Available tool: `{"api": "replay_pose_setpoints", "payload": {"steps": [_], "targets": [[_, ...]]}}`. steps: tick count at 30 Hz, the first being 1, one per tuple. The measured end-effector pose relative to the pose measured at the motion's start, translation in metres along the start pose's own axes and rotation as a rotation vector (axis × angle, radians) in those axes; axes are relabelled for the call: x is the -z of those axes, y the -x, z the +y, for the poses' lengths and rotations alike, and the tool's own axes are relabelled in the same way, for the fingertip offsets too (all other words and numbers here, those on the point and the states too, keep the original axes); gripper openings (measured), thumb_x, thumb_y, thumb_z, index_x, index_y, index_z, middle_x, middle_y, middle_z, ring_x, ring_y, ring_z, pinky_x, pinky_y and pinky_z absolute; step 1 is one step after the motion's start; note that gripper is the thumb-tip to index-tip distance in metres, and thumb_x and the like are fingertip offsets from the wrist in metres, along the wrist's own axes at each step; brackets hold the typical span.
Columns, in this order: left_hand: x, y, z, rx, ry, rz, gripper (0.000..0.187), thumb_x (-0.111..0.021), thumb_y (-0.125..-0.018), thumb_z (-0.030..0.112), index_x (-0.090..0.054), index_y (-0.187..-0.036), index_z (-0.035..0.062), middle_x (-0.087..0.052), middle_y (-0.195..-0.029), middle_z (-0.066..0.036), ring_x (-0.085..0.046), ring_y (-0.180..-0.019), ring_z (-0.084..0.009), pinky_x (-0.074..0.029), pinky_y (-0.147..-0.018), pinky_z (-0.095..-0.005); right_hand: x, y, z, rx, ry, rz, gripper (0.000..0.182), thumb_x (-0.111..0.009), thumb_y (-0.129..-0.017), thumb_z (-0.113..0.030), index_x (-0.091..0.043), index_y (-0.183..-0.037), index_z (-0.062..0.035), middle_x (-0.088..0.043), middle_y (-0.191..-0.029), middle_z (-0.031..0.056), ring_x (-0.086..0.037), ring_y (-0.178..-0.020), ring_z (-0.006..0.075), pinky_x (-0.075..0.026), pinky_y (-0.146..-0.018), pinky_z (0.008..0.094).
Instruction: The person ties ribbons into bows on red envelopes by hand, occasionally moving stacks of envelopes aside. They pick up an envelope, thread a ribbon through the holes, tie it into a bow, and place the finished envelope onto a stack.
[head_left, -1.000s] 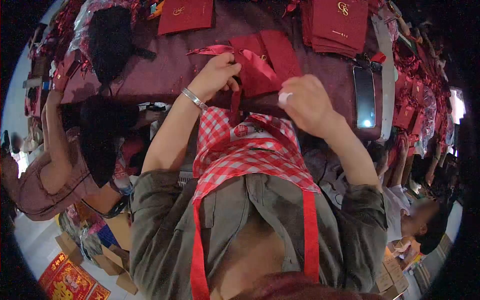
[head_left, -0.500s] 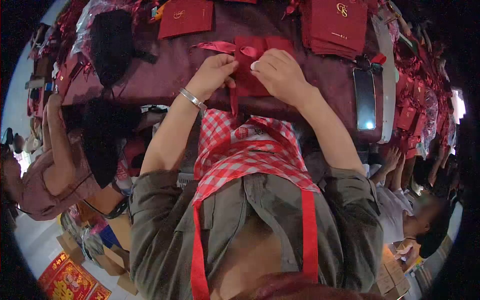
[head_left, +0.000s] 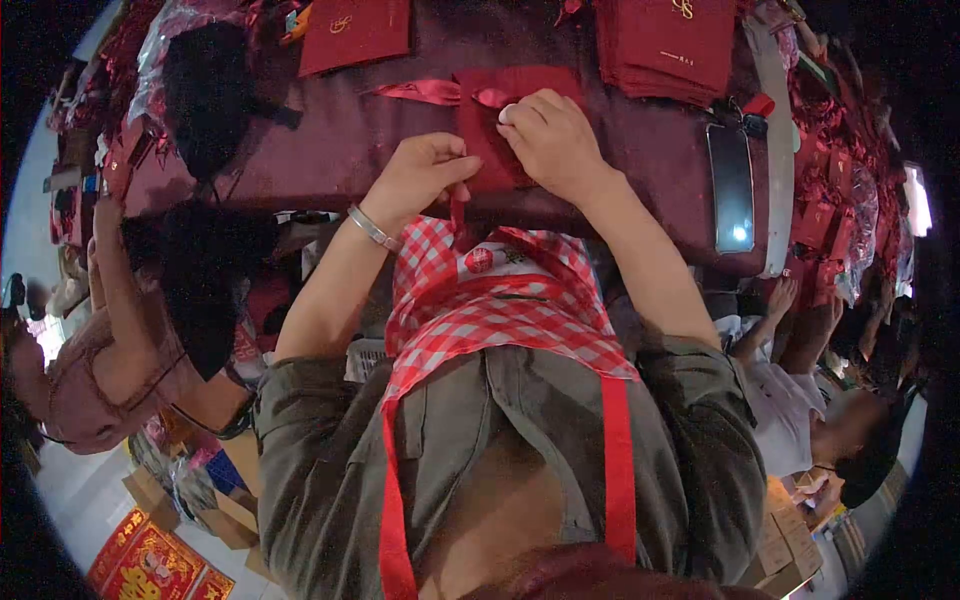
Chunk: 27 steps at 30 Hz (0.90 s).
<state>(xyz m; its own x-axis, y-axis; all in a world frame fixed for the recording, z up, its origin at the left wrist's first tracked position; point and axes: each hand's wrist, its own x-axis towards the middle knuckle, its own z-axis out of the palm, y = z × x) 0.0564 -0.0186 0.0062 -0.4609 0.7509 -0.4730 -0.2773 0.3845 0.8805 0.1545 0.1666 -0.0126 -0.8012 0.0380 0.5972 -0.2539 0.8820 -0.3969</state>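
A dark red pouch [head_left: 487, 150] lies on the table in front of me, with a shiny red ribbon [head_left: 425, 91] stretching out to its left. My left hand [head_left: 425, 180] is pinched on the hanging end of the ribbon, at the pouch's lower left edge. Over the pouch's right side, my right hand [head_left: 553, 140] has its fingers closed around the ribbon near the knot. Something white shows at the tip of its thumb or finger. The exact grip of the right fingertips is partly hidden.
A stack of red pouches [head_left: 665, 45] lies at the upper right, and another pouch [head_left: 355, 32] at the upper left. A phone [head_left: 731, 190] rests at the table's right. A black bag [head_left: 208, 100] is on the left. People sit on both sides.
My left hand has moved slightly down, drawing the ribbon end toward me. My right hand has shifted a little up and left. The view has shifted slightly.
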Motion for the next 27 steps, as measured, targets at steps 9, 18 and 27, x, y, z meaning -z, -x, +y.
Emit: {"api": "replay_pose_setpoints", "payload": {"steps": [9,18,27], "targets": [[-0.003,0.019,-0.011,0.000,0.149,-0.042,0.014,-0.062,-0.086,0.006,-0.055,-0.098,0.0054,-0.061,-0.081,-0.002,-0.061,-0.062,-0.0125,-0.050,-0.056,-0.0240,0.002,0.000,-0.003,-0.010,0.050,-0.054,0.012,-0.063,-0.079,-0.014,-0.058,-0.086,-0.0071,-0.058,-0.081,0.0057,-0.055,-0.080,0.0266,-0.045,-0.070,0.0383],[-0.018,0.020,-0.018,-0.024,0.403,0.021,0.024,-0.060,-0.087,0.006,-0.054,-0.110,0.0094,-0.060,-0.086,0.000,-0.064,-0.067,-0.0107,-0.044,-0.052,-0.0181,0.000,0.001,0.000,-0.031,0.060,-0.034,0.012,-0.063,-0.079,-0.014,-0.057,-0.087,-0.0070,-0.058,-0.082,0.0061,-0.056,-0.081,0.0266,-0.045,-0.070,0.0379],[-0.016,0.019,-0.025,-0.093,0.428,-0.016,0.018,-0.059,-0.089,0.009,-0.054,-0.106,0.0099,-0.058,-0.082,0.002,-0.063,-0.069,-0.0103,-0.046,-0.057,-0.0184,0.004,-0.001,0.002,-0.043,-0.026,0.015,0.013,-0.064,-0.079,-0.014,-0.059,-0.086,-0.0049,-0.060,-0.081,0.0074,-0.057,-0.079,0.0276,-0.045,-0.070,0.0375]]}}
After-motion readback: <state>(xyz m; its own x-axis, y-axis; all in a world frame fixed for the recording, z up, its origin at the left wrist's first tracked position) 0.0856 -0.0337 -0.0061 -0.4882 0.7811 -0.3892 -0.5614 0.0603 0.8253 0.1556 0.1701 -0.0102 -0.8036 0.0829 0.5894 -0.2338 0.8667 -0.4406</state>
